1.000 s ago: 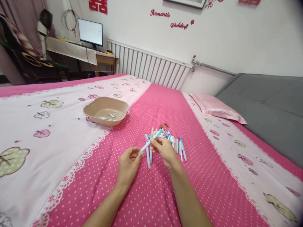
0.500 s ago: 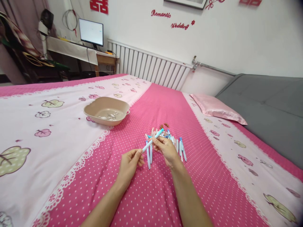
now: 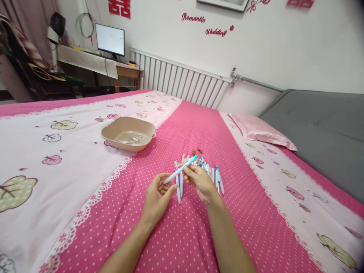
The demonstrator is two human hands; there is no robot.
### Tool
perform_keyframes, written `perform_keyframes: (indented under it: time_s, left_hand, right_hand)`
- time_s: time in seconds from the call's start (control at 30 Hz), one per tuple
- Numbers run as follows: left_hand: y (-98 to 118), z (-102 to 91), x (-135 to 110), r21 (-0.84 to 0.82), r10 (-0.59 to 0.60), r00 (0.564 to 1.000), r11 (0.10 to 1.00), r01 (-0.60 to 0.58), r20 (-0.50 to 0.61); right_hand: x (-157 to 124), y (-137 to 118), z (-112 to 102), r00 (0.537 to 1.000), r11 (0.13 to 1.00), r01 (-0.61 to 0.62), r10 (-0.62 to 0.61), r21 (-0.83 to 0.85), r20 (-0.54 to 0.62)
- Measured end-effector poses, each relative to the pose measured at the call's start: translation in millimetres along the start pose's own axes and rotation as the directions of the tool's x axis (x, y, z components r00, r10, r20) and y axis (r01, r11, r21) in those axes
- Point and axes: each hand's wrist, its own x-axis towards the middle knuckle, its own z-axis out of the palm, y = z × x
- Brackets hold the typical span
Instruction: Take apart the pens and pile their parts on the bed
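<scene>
My right hand (image 3: 200,181) pinches a light blue pen (image 3: 180,170) near its upper half, slanted with its tip toward the lower left. My left hand (image 3: 157,197) is just below the pen's tip, its fingertips curled around that end. Right behind my hands a pile of blue and white pens (image 3: 211,171) lies on the pink dotted bedspread (image 3: 182,235).
A beige plastic basin (image 3: 128,133) with small bits inside sits on the bed to the far left. A pink pillow (image 3: 260,131) lies at the right, beside a grey mattress (image 3: 321,129). A radiator (image 3: 179,79) and a desk with a monitor (image 3: 110,39) stand beyond the bed.
The pen has tilted slightly lower, and my left hand's fingers have come back up around its tip after dropping a little.
</scene>
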Motion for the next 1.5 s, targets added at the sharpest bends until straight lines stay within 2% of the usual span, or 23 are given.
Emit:
perform_keyframes:
  time_s: [0.07,0.23,0.43,0.5,0.77,0.87,0.93,1.0,1.03,1.1,1.17,1.2,1.27,1.33,1.43,1.5]
  left_hand:
    - [-0.9,-0.8,-0.7,0.054,0.030,1.000,0.998,-0.030,-0.009]
    - [-4.4,-2.5,-0.5,0.088,-0.059,0.998,0.994,0.058,0.006]
    - [0.5,-4.2,0.3,-0.108,-0.251,0.968,0.962,0.251,0.014]
    - [3.0,-4.8,0.0,-0.146,-0.284,0.959,0.948,0.283,0.013]
    - [3.0,-2.2,0.2,-0.125,-0.288,0.957,0.948,0.291,0.040]
    - [0.2,-1.7,0.6,-0.084,-0.283,0.957,0.954,0.288,0.067]
    - [-1.2,-1.8,0.8,-0.063,-0.279,0.957,0.957,0.284,0.076]
    - [-2.0,-2.1,1.0,-0.051,-0.281,0.958,0.957,0.284,0.064]
    - [-2.2,-2.2,1.1,-0.049,-0.284,0.958,0.957,0.286,0.050]
    - [-2.6,-2.3,1.5,-0.054,-0.289,0.957,0.956,0.290,0.017]
    - [-3.4,-2.4,1.9,-0.063,-0.287,0.958,0.956,0.286,-0.008]
    - [-3.9,-2.3,2.2,-0.065,-0.281,0.959,0.958,0.280,-0.017]
    - [-5.2,-2.3,2.7,-0.062,-0.267,0.963,0.962,0.265,-0.026]
    - [-6.3,-2.3,3.1,-0.054,-0.259,0.966,0.965,0.257,-0.024]
    - [-7.2,-2.6,3.4,-0.038,-0.261,0.965,0.965,0.260,-0.016]
    - [-7.0,-2.6,3.2,-0.033,-0.257,0.966,0.966,0.257,-0.014]
  right_hand:
    - [-0.6,0.0,0.3,1.000,1.000,0.000,0.000,-0.003,0.008]
    - [-2.0,-1.4,1.9,1.000,1.000,0.009,-0.009,-0.010,0.001]
    - [-1.4,-3.5,1.0,1.000,0.997,0.012,-0.010,0.077,-0.020]
    - [-1.2,-5.0,-0.4,1.000,0.992,0.018,-0.014,0.123,-0.026]
    - [-3.8,-14.1,-1.3,0.998,0.962,-0.011,0.026,0.273,-0.051]
    - [-4.6,-19.2,-9.6,0.993,0.954,0.007,0.029,0.301,-0.117]
    - [-5.5,-24.5,-22.6,0.981,0.948,0.055,0.007,0.312,-0.194]
    - [-6.3,-30.0,-40.0,0.944,0.941,0.163,-0.061,0.298,-0.323]
    - [-6.3,-31.9,-49.1,0.907,0.933,0.237,-0.112,0.271,-0.405]
    - [-4.4,-32.9,-64.8,0.803,0.915,0.361,-0.205,0.183,-0.560]
    - [-0.2,-29.4,-74.2,0.733,0.913,0.395,-0.246,0.103,-0.634]
    - [2.5,-26.2,-76.2,0.731,0.923,0.378,-0.246,0.077,-0.637]
    - [7.9,-18.8,-75.7,0.763,0.952,0.305,-0.221,0.037,-0.608]
    - [11.4,-12.3,-71.6,0.814,0.977,0.212,-0.177,-0.001,-0.553]
    - [10.7,-8.7,-66.3,0.888,0.997,0.030,-0.056,-0.064,-0.456]
    - [6.6,-11.2,-65.5,0.911,0.983,-0.107,0.038,-0.146,-0.411]
